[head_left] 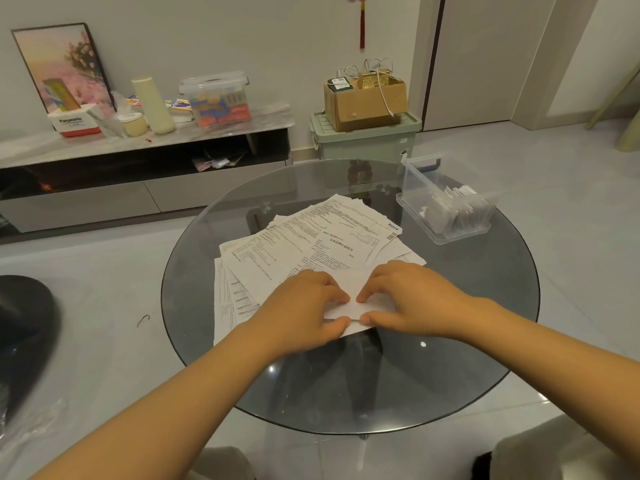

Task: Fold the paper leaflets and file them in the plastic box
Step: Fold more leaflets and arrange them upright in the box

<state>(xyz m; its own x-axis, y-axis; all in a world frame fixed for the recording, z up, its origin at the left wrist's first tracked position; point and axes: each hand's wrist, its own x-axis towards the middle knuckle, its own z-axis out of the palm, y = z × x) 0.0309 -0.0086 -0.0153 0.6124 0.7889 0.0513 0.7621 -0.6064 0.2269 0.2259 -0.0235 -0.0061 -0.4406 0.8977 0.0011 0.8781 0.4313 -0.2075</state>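
Observation:
A white leaflet (360,308) lies folded at the near edge of a spread pile of printed leaflets (311,240) on the round glass table (450,341). My left hand (304,306) and my right hand (412,299) meet over it, each pinching it between thumb and fingers along the fold. A clear plastic box (446,199) stands at the table's far right, holding several folded leaflets upright.
A low TV cabinet (138,161) with a lidded clear bin, a tissue box and a framed picture runs along the far wall. A green crate (363,140) topped by a cardboard box stands behind the table. A black object (24,327) sits on the floor at left.

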